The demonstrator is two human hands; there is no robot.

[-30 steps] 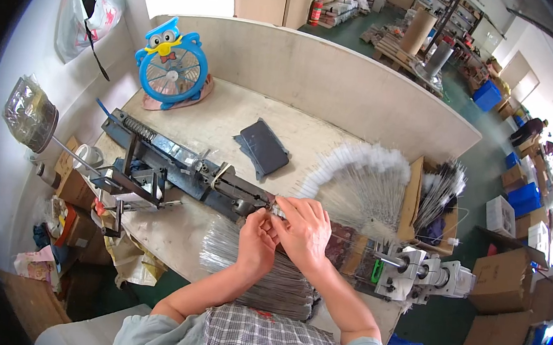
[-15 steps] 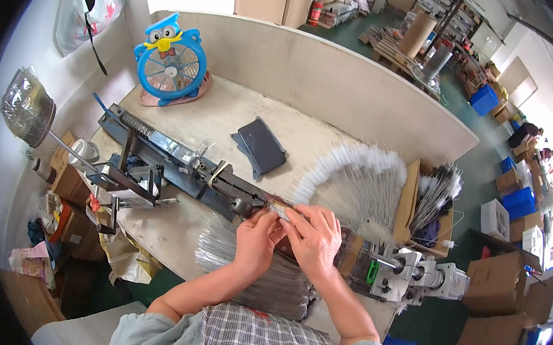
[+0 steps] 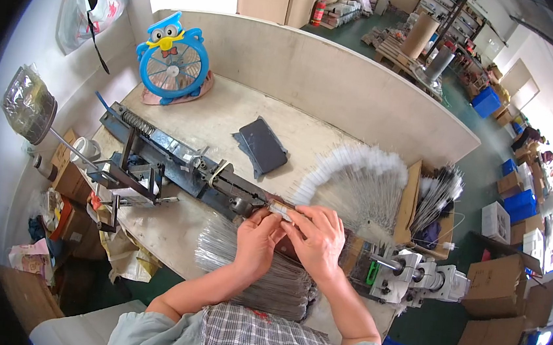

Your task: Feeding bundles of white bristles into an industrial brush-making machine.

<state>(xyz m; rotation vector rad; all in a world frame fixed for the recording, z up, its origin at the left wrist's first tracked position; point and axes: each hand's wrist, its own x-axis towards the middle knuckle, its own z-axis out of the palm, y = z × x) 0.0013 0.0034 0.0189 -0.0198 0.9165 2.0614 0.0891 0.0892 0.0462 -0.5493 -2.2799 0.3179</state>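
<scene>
My left hand [image 3: 257, 242] and my right hand [image 3: 316, 242] meet over the middle of a long dark metal bench machine [image 3: 223, 180]. Thumbs and fingertips of both are pinched close together, and what they hold is too small and covered to make out. A small whitish piece [image 3: 280, 209] shows on the machine right at my fingertips. Below my wrists lies a thick bundle of thin metal wires [image 3: 266, 286], partly hidden by my left forearm. Beyond my right hand, a fan of white-tipped wire brushes [image 3: 355, 179] is spread on the table [image 3: 229, 109].
A dark flat phone-like object [image 3: 262, 146] lies behind the machine. The blue cartoon fan [image 3: 172, 71] stands at the back left. At right are a silver motor-like unit [image 3: 418, 277] and a cardboard box [image 3: 406, 203] of brushes. A low partition [image 3: 337, 79] borders the table.
My hands stay pinched together at the same spot, with only a slight shift of the fingers. The whole view has moved very slightly.
</scene>
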